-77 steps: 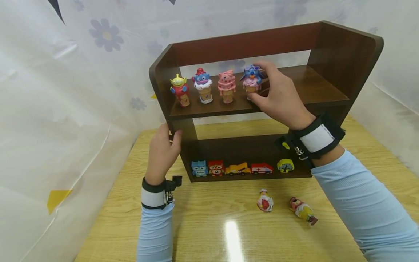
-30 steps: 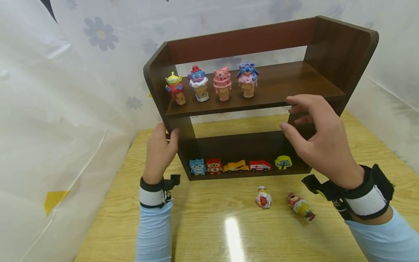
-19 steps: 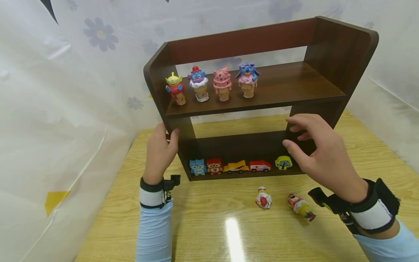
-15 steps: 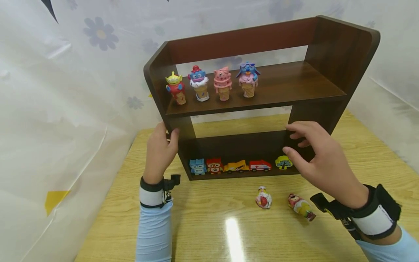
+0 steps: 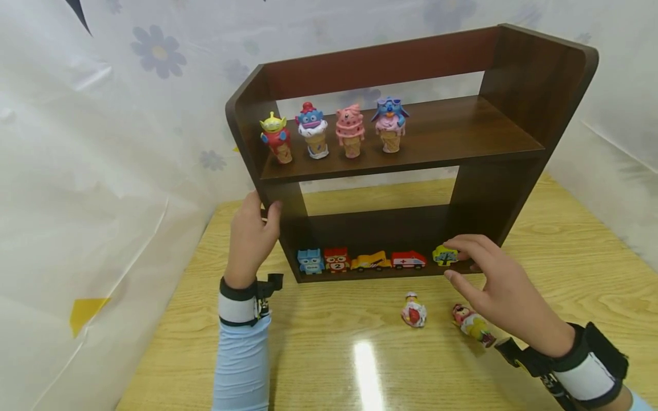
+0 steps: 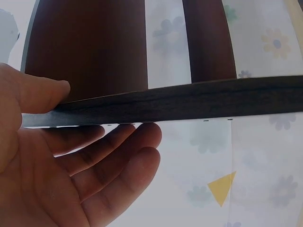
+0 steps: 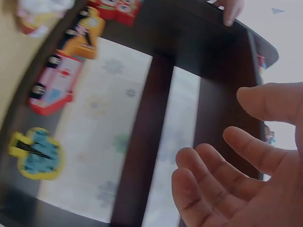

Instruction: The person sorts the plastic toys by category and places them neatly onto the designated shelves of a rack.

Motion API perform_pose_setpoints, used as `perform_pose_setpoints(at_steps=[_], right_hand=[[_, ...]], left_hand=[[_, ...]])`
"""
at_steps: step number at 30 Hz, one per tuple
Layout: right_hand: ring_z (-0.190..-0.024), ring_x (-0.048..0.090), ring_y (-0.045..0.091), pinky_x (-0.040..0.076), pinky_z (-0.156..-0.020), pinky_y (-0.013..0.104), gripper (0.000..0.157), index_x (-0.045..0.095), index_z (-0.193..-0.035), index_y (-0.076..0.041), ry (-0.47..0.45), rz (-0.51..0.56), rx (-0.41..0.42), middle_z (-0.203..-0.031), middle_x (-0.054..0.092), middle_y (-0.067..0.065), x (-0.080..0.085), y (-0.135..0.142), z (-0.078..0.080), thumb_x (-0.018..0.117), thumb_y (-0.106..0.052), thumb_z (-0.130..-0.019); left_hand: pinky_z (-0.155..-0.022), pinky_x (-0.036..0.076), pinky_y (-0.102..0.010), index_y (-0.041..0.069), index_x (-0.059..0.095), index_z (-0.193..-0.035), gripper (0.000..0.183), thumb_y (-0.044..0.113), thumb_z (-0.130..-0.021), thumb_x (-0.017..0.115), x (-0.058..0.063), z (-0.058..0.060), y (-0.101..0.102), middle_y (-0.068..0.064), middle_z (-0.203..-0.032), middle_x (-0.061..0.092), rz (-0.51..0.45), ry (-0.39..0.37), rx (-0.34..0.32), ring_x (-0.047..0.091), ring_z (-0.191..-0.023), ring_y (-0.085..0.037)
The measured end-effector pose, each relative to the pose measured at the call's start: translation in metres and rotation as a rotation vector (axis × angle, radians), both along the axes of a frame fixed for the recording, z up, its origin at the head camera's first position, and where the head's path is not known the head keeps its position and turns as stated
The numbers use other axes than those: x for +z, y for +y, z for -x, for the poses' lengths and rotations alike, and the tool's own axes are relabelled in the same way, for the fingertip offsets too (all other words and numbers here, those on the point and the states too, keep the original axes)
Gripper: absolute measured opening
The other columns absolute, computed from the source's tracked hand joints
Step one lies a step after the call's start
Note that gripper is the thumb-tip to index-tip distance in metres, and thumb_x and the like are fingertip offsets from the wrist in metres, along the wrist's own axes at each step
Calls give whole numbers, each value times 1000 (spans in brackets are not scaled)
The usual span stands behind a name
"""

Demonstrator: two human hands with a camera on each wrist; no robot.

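My left hand (image 5: 253,242) grips the left side panel of a dark brown two-tier shelf (image 5: 478,128), the thumb on one face and the fingers behind, as the left wrist view (image 6: 47,175) shows. Low in front of the shelf, my right hand (image 5: 501,291) is open and holds nothing. Its fingertips overlap the right edge of a yellow tree toy (image 5: 443,256) on the bottom board in the head view. Just under this hand a figurine with a yellow lower body (image 5: 472,326) lies on the table, left of it a smaller white-and-red figurine (image 5: 413,311).
On the upper board stand ice-cream-cone figurines: a red-and-green alien (image 5: 276,138), a blue-faced one (image 5: 312,132), a pink one (image 5: 350,132) and a blue one with sunglasses (image 5: 389,125). Below are blue (image 5: 311,262) and red (image 5: 336,261) owl blocks, a tow truck (image 5: 371,262) and an ambulance (image 5: 408,261).
My right hand has let go of the blue sunglasses figurine on the upper board, drawn back right and come down to the tree toy. The left hand keeps its grip on the shelf.
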State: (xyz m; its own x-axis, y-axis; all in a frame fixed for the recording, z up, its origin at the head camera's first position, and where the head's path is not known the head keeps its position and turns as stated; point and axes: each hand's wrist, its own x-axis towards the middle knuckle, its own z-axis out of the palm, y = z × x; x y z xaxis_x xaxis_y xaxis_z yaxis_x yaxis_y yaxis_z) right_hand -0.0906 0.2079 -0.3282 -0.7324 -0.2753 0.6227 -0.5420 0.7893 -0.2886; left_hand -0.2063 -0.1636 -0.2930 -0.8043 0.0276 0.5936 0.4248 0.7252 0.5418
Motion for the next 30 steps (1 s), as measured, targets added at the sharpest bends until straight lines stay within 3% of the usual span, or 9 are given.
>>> perform_pose_setpoints(at_steps=[5, 12, 17, 21, 30], right_hand=[[-94, 68, 23, 56, -68, 30, 45, 63, -121, -7, -96, -44, -19, -120, 64, 9, -21, 4, -3, 80, -9, -79], [-106, 66, 35, 57, -83, 53, 39, 63, -122, -6, -302, -92, -56, -123, 64, 16, -42, 14, -6, 75, -19, -87], [-105, 67, 35, 57, -83, 52, 42, 64, -122, -3, -389, -185, -85, -121, 65, 18, -56, 22, -6, 74, -23, -87], [-95, 68, 24, 58, -77, 45, 40, 66, -117, -4, -407, -241, -85, -113, 68, 13, -67, 27, -7, 77, -23, -84], [-82, 63, 13, 57, -69, 39, 36, 68, -113, -6, -451, -281, -108, -103, 67, 6, -80, 28, -10, 77, -24, -83]], left_hand=[[-76, 59, -48, -1, 59, -118, 31, 23, -100, 55, 0, -1, 0, -19, -110, 66, -2, -2, 2, 69, -91, -35], [-76, 59, -47, 0, 59, -117, 30, 24, -100, 55, 1, -1, 1, -19, -108, 66, 5, -10, 16, 69, -91, -34], [-77, 59, -48, -1, 59, -118, 30, 23, -100, 55, 1, -1, 1, -19, -110, 66, -3, -15, 7, 69, -92, -35], [-78, 59, -47, 0, 59, -118, 30, 23, -100, 55, 1, -1, 2, -19, -110, 66, -5, -18, 7, 69, -93, -34], [-77, 59, -48, 0, 57, -122, 33, 24, -101, 53, 0, -1, 1, -18, -112, 65, -3, -30, 9, 69, -93, -34]])
